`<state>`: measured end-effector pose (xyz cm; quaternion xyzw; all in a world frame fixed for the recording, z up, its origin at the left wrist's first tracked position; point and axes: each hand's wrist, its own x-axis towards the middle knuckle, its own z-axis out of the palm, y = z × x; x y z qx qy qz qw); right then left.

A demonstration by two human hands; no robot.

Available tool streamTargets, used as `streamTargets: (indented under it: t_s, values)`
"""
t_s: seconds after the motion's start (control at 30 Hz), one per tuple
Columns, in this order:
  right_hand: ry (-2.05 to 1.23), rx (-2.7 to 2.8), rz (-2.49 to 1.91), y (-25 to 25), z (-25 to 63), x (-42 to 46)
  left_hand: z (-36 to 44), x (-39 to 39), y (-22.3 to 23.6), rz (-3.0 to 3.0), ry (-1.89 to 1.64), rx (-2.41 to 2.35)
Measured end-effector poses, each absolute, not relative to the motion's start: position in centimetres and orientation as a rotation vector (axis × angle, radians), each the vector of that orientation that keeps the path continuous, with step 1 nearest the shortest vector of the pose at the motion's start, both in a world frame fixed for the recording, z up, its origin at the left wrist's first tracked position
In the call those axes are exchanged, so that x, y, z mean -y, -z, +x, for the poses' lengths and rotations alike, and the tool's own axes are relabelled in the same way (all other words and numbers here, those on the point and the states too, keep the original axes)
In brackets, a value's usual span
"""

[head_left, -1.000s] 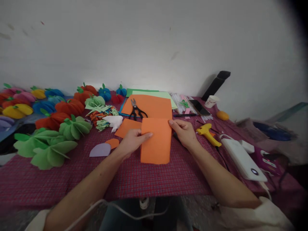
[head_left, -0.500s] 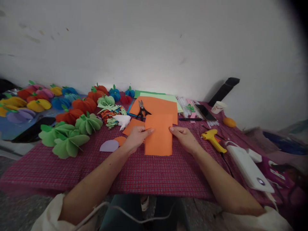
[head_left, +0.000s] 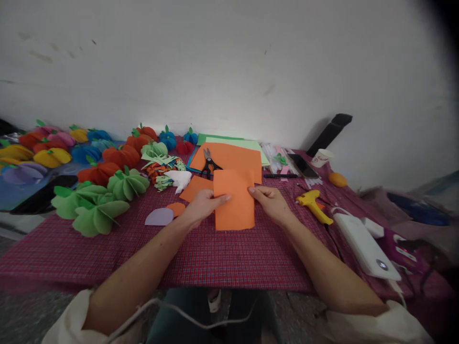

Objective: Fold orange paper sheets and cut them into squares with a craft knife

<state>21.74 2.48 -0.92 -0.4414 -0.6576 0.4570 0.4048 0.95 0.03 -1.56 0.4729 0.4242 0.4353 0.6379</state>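
An orange sheet of paper [head_left: 234, 210] is held up over the table, roughly upright, between my two hands. My left hand [head_left: 203, 205] grips its left edge, thumb lying across the front and fingers behind. At the right edge, my right hand [head_left: 271, 203] pinches the paper between thumb and fingers. Just beyond it, black-handled scissors [head_left: 209, 165] rest on a larger orange sheet [head_left: 240, 155]. Left of my left hand lie another orange piece [head_left: 195, 186], a purple half-round cutout [head_left: 159, 217] and an orange cutout [head_left: 176, 208].
Colourful paper pumpkins [head_left: 122, 156] crowd the left, beside paper scraps [head_left: 163, 172]. On the right are a yellow glue gun [head_left: 314, 206], a white power bank [head_left: 366, 246], a phone [head_left: 303, 166], a paper cup [head_left: 322, 156] and an orange fruit [head_left: 337, 179]. A wall stands behind.
My right hand has slid from the paper's upper right corner down its right edge. The paper's right edge now bends slightly. The camera view has shifted a little.
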Motion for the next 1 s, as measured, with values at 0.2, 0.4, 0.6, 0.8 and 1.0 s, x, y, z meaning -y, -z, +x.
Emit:
streamTargets:
  t_s: [0.2,0.4,0.6,0.8,1.0]
  values:
    - [-1.400,1.604,-1.010,0.60,21.49,-2.12,0.81,-0.28,1.68,1.020,-1.062,-0.979]
    - [-1.460,1.662,-1.011,0.87,21.64,-2.18,0.61,-0.25,1.36,0.974,-1.097,-0.895]
    - [-1.390,1.703,-1.055,0.87,21.79,-2.28,0.75,-0.28,1.42,0.972,-1.102,-0.902]
    - [-1.504,1.738,-1.053,0.77,21.88,-2.21,0.52,-0.30,1.24,0.965,-1.123,-0.895]
    - [-1.467,1.753,-1.098,0.72,21.96,-2.22,0.48,-0.27,1.20,0.948,-1.112,-0.948]
